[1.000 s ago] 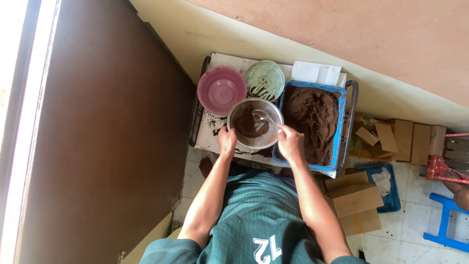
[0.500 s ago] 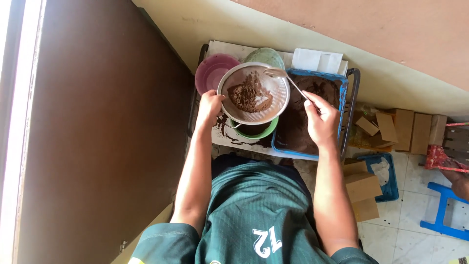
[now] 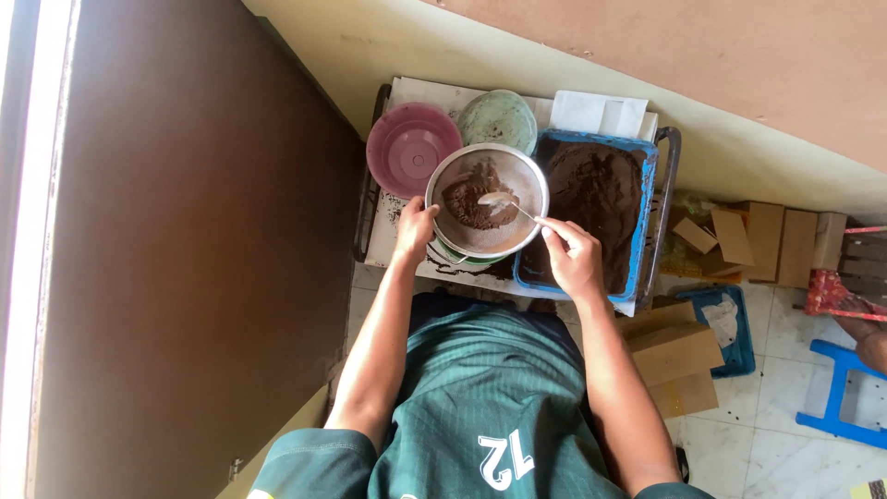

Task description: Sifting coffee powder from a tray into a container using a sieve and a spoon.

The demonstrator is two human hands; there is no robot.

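Observation:
A round metal sieve [image 3: 487,202] holds a heap of brown powder and sits over a green bowl [image 3: 462,257] whose rim shows below it. My left hand [image 3: 415,228] grips the sieve's left rim. A metal spoon [image 3: 505,203] is in my right hand [image 3: 571,258], and its bowl rests over the powder inside the sieve. Right of the sieve stands a blue tray [image 3: 647,208] full of the same brown powder.
A pink round lid [image 3: 408,148] and a pale green lid [image 3: 498,117] lie behind the sieve, with white paper [image 3: 599,113] at the back. All rest on a small table with dark metal side handles [image 3: 667,203]. Cardboard pieces [image 3: 679,356], a blue crate [image 3: 725,323] and a blue stool [image 3: 845,397] stand on the tiled floor at right.
The sieve has come down and nearer to me. My right hand has swung the spoon from the sieve's upper right edge into the powder at its middle.

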